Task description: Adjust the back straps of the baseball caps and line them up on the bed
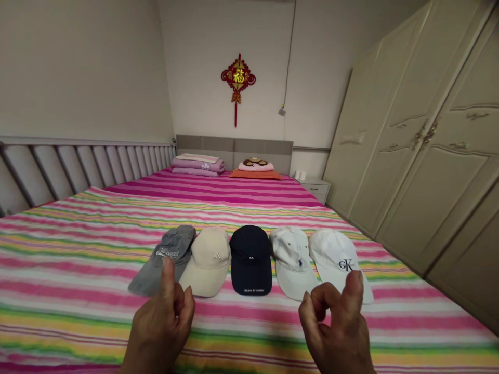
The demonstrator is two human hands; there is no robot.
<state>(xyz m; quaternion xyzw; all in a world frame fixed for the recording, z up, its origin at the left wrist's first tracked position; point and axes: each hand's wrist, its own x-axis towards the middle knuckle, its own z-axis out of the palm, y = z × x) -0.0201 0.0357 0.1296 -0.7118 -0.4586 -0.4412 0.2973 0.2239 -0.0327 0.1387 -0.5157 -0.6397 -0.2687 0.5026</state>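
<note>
Five caps lie in a row on the striped bed: a grey cap [175,246] at the left, a cream cap [210,259], a dark navy cap [250,259] in the middle, a white cap with a small dark logo [290,254], and a white cap with "CK" lettering [333,249] at the right. My left hand [163,319] is in front of the grey cap, one finger raised and others bent, holding nothing. In front of the CK cap, my right hand [339,324] has one finger raised, others bent, also with nothing held. Both partly cover the brims.
Folded purple bedding [198,165] and an orange-and-pink stack [255,170] lie by the grey headboard [263,150]. A rail [86,161] runs along the left. Right of the bed stand a nightstand [317,189] and wardrobe [413,150].
</note>
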